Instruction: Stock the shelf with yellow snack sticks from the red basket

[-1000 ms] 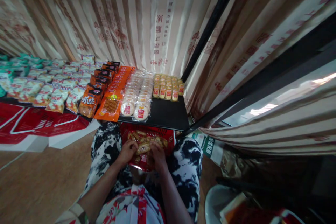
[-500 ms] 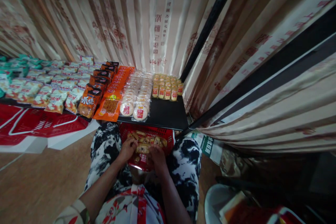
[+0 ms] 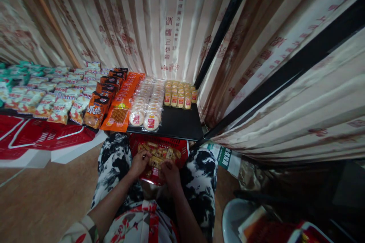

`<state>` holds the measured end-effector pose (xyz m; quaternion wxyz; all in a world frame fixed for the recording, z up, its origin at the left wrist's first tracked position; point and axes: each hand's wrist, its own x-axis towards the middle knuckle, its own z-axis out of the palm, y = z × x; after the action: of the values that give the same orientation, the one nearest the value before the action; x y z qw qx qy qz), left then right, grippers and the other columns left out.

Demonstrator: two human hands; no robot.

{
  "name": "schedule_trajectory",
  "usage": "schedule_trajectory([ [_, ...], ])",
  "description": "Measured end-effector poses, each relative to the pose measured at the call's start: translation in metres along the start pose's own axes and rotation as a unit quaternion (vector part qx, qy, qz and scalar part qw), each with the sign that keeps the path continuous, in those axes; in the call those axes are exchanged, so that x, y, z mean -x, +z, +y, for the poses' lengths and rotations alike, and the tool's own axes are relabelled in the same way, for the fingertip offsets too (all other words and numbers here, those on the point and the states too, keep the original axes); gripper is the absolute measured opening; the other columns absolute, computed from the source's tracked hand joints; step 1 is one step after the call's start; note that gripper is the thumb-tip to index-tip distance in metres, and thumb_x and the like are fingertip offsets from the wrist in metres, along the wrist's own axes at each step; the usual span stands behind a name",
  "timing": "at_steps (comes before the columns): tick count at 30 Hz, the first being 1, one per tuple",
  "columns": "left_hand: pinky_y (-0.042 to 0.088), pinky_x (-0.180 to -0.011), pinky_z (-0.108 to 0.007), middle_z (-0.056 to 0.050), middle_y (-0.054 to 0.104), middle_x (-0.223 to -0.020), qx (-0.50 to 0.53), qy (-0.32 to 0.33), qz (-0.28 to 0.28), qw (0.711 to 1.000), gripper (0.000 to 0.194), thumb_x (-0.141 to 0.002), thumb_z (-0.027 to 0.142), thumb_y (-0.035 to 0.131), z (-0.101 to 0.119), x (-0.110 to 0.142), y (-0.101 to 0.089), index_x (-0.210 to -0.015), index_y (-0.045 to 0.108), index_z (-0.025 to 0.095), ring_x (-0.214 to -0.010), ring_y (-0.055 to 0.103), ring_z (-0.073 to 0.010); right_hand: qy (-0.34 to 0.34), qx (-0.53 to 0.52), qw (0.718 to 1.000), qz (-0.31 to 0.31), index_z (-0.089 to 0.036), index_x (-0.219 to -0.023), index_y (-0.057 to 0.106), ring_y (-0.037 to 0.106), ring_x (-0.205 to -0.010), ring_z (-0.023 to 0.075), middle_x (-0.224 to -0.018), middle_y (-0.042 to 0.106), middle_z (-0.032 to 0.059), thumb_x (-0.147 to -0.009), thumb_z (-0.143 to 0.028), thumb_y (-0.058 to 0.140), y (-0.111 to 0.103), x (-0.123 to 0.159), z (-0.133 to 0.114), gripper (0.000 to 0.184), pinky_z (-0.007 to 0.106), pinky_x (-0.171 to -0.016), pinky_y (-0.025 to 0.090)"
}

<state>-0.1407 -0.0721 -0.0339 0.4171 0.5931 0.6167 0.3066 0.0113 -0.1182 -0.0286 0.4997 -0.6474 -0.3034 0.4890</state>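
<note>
In my lap, between my knees, lies a red package (image 3: 182,146) with many yellowish-brown snack pieces (image 3: 169,153) showing on it or in it; I cannot tell which. My left hand (image 3: 139,163) is at its left side, fingers closed on the left end of a yellowish wrapped snack (image 3: 155,161). The fingers of my right hand (image 3: 171,174) pinch the right end of the same snack. Both hands are close together over the package, below the edge of a black shelf (image 3: 182,121). Fingertip detail is dim and small.
On the shelf stand rows of small yellow packs (image 3: 180,98), clear-wrapped round crackers (image 3: 151,121), orange stick-snack packs (image 3: 115,117), brown-orange bags (image 3: 95,112) and white bags (image 3: 61,110). Red printed packaging (image 3: 42,134) lies at left, a white basin (image 3: 232,220) at lower right. Curtains (image 3: 137,19) hang behind.
The view has shifted very slightly. Both hands stay at the wrapped snack over the red package, with only small finger movement; the shelf goods are unchanged.
</note>
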Motion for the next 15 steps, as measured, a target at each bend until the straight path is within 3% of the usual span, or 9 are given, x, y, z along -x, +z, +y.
schedule_trajectory([
  [15,0.044,-0.086,-0.033,-0.002,0.057,-0.084,-0.038,0.032,0.045,0.998,0.019,-0.072,0.007,0.048,-0.001,0.001,0.015,-0.072,0.063,0.020,-0.087,0.055,-0.0163,-0.036,0.025,0.999,0.012,-0.021,-0.069,0.057,0.058,-0.062,0.0169,-0.061,0.062,-0.0010,-0.061,-0.042,0.063,0.001,0.013,0.008,0.023,0.028,-0.061,0.047],
])
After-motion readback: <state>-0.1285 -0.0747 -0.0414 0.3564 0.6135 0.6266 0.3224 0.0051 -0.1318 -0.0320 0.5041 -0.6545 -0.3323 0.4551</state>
